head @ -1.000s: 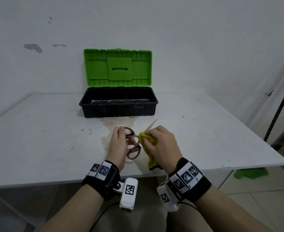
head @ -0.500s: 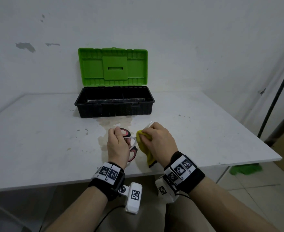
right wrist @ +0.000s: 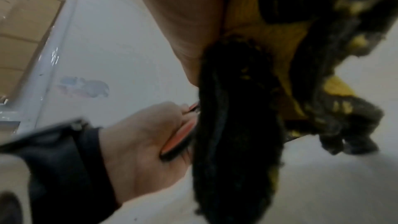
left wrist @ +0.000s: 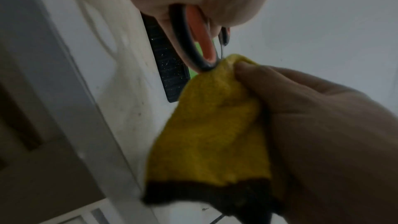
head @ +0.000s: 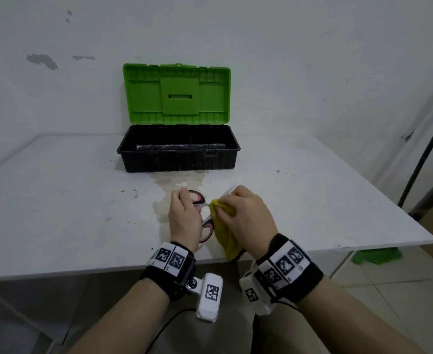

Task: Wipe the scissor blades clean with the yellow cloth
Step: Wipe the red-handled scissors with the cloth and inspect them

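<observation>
Scissors (head: 199, 198) with red-and-black handles (left wrist: 200, 43) hang just above the white table (head: 57, 200) near its front edge. My left hand (head: 184, 215) grips the handles, fingers through the loops. My right hand (head: 246, 215) grips the yellow cloth (head: 224, 228) bunched around the blades close to the pivot. Only a pale blade tip (head: 230, 190) pokes out past my right knuckles. The cloth's dark-edged tail (left wrist: 206, 192) hangs down over the table edge. In the right wrist view the cloth (right wrist: 269, 43) fills most of the picture beside the left hand (right wrist: 146, 135).
An open toolbox (head: 178, 155) with a black base and upright green lid (head: 176, 94) stands at the back middle of the table. A dried stain (head: 179, 182) spreads between it and my hands. A dark pole (head: 424, 152) leans at right; something green (head: 373, 255) lies on the floor.
My right hand with the cloth has slid along the blades, so less bare blade shows than one second ago. The left hand keeps its grip on the handles.
</observation>
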A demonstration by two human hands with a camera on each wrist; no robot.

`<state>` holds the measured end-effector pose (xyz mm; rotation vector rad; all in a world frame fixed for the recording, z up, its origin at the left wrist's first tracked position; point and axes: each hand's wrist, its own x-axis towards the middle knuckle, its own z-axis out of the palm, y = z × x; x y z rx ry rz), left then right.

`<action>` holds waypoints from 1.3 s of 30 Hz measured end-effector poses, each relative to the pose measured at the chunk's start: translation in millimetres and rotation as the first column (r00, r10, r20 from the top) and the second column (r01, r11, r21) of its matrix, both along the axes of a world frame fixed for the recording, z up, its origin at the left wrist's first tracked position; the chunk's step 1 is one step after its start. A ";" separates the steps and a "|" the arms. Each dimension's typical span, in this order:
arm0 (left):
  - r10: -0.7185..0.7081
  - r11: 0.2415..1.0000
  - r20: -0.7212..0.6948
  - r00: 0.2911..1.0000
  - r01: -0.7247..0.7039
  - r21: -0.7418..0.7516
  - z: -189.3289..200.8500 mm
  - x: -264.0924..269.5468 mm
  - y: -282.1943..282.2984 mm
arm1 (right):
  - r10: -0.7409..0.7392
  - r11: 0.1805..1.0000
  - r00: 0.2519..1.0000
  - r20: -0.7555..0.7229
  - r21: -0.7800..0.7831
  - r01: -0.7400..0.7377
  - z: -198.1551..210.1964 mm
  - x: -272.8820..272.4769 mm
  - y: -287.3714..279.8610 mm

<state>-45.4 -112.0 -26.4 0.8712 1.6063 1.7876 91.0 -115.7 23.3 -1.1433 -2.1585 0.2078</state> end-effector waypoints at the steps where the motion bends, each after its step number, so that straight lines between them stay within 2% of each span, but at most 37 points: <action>1: -0.005 1.000 -0.006 1.000 0.005 0.006 -0.9 1.7 0.1 | -0.002 1.000 1.000 0.003 0.005 0.002 -4.6 -1.5 1.4; 5: 0.009 1.000 -0.056 0.998 -0.009 0.000 -2.7 1.8 -2.1 | -0.050 0.999 0.999 -0.017 -0.006 0.050 -4.7 1.9 14.5; 9: 0.004 1.000 -0.073 0.997 -0.005 -0.005 -3.0 0.8 -5.4 | -0.205 0.977 0.976 -0.073 -0.069 0.200 17.7 18.9 41.2; 11: 0.015 1.000 -0.051 0.999 -0.016 -0.015 -2.2 -0.4 -5.0 | -0.226 0.974 0.967 -0.115 -0.062 0.220 25.4 27.2 43.6; 13: 0.009 1.000 -0.025 1.000 -0.010 -0.017 0.8 0.4 -3.6 | -0.181 0.983 0.976 -0.120 -0.032 0.179 27.6 27.2 31.6; 17: -0.009 1.000 -0.040 0.999 0.009 -0.002 8.9 8.9 -5.1 | -0.040 0.999 0.998 -0.040 -0.027 0.039 12.8 11.3 -0.2; 21: -0.024 1.000 -0.082 0.996 0.024 0.010 10.9 11.9 -7.1 | -0.002 1.000 1.000 -0.016 -0.016 0.002 -1.3 5.9 2.3; 24: -0.020 0.999 -0.110 0.994 0.023 0.026 9.0 8.1 -9.1 | -0.057 0.998 0.998 -0.032 -0.027 0.057 2.2 8.6 13.7; 28: -0.039 0.999 -0.128 0.991 0.041 0.013 4.8 3.7 -13.5 | -0.211 0.975 0.976 -0.063 -0.091 0.205 18.5 21.8 40.0; 31: -0.039 0.999 -0.082 0.996 0.038 -0.005 3.7 0.2 -14.3 | -0.258 0.963 0.960 -0.113 -0.117 0.245 26.0 34.5 47.4; 34: -0.030 0.999 -0.029 0.999 0.030 -0.020 6.2 -1.6 -13.6 | -0.221 0.975 0.960 -0.170 -0.060 0.214 28.4 38.7 33.3; 39: -0.116 0.993 0.112 0.987 0.119 -0.017 7.8 9.1 -10.8 | -0.103 0.994 0.990 -0.099 -0.054 0.098 13.5 21.5 3.4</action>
